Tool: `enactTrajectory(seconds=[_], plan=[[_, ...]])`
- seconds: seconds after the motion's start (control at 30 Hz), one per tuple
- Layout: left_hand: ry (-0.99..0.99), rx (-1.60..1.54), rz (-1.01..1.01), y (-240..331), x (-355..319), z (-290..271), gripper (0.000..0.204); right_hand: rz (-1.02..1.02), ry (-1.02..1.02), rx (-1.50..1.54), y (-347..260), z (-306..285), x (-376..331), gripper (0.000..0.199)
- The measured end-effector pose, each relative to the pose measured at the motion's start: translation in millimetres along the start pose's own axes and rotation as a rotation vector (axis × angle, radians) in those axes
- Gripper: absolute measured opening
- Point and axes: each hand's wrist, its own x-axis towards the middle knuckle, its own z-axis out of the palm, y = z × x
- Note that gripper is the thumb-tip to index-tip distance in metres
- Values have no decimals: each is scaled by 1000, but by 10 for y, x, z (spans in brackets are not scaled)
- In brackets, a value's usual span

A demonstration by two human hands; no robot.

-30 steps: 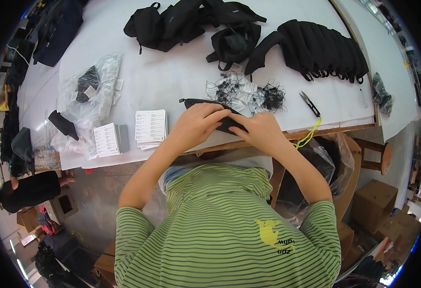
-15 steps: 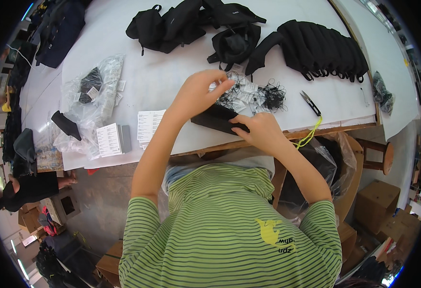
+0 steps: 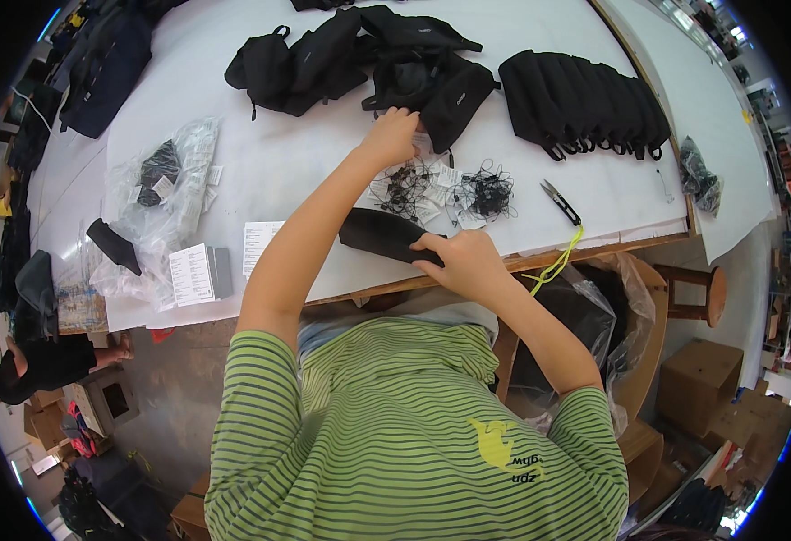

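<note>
My right hand [image 3: 464,261] grips the end of a flat black pouch [image 3: 379,233] lying at the front edge of the white table [image 3: 296,162]. My left hand [image 3: 393,135] reaches far forward and rests at the far edge of a pile of small tags with black strings [image 3: 413,187], close to a heap of black bags [image 3: 368,54]. Whether its fingers pinch a tag I cannot tell.
A row of folded black pouches [image 3: 585,99] lies at the back right. Small snips [image 3: 560,201] sit right of the tags. Clear plastic bags [image 3: 165,180] and white paper labels [image 3: 193,273] lie at left. A bin lined with plastic [image 3: 594,307] stands under the table's right. A person [image 3: 26,365] sits far left.
My left hand left the black pouch and stretched forward across the tag pile to the heap of bags. My right hand stayed on the pouch.
</note>
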Motion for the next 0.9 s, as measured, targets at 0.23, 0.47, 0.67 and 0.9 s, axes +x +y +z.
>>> enactTrajectory(seconds=[0.23,0.47,0.67,0.9], plan=[[11,-270,-200,33,-222,-337,25,9,11,23,-1,18,9,17],[304,-650,-110,686,-1135,-932,13,57,-7,35,22,-5,25,16],[206,-330,-59,714,-1689,-787,13,33,-2,37,-48,-30,19,15],[289,-397,-129,765,-1796,-736,13,17,40,31,-33,13,-30,21]])
